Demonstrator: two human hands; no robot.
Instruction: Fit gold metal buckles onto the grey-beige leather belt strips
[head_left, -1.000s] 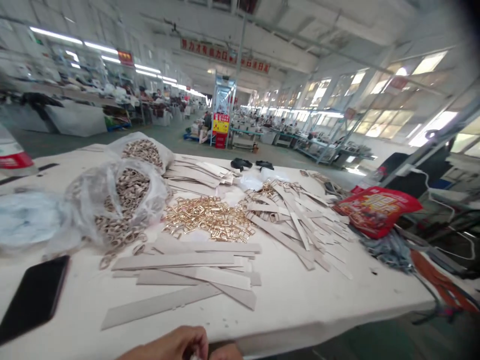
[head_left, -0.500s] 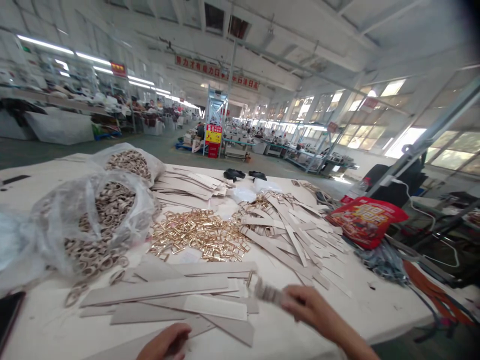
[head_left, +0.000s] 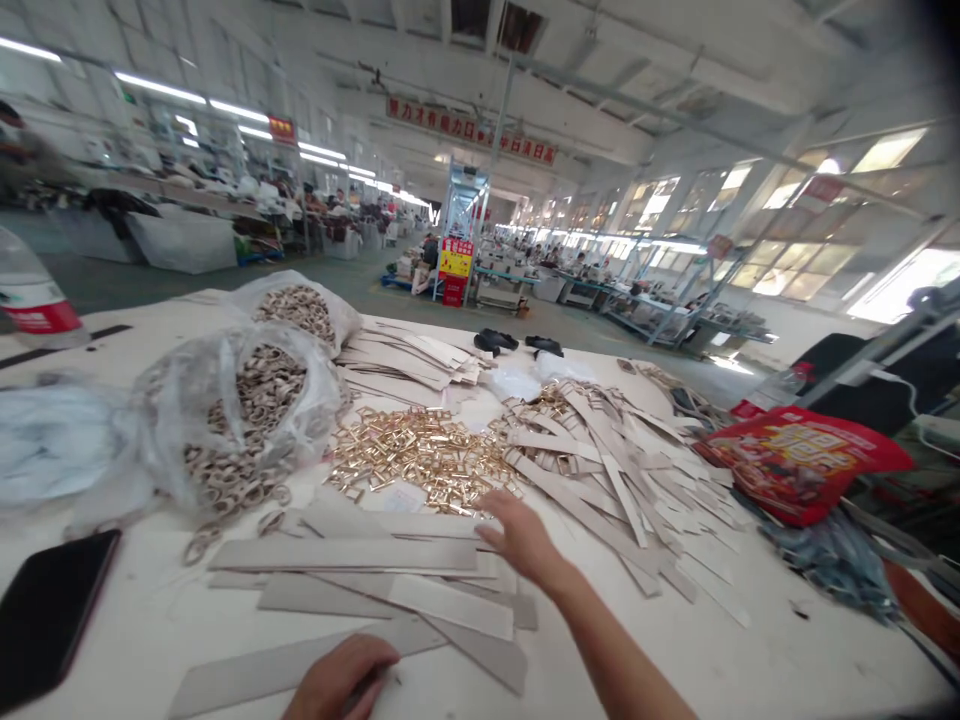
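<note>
My right hand (head_left: 517,535) reaches over the front edge of a heap of gold metal buckles (head_left: 424,450), fingers apart and nothing visible in them. Below its wrist lies a loose stack of pale grey strips (head_left: 349,555). My left hand (head_left: 343,670) rests low on the table beside one more grey strip (head_left: 255,672), its fingers curled together. What they hold, if anything, is hidden. To the right of the buckles spreads a pile of strips with buckles on some of them (head_left: 592,460).
Clear plastic bags of small beige loops (head_left: 259,400) stand at the left, near a dark phone (head_left: 56,610) and a bottle (head_left: 37,300). Flat strips (head_left: 412,355) lie behind the buckles. A red snack bag (head_left: 802,455) sits at the right edge of the white table (head_left: 600,650).
My right hand has let go of a strip with a buckle and loops and moved left and forward to the buckle heap. My left hand stays low. The view has turned left.
</note>
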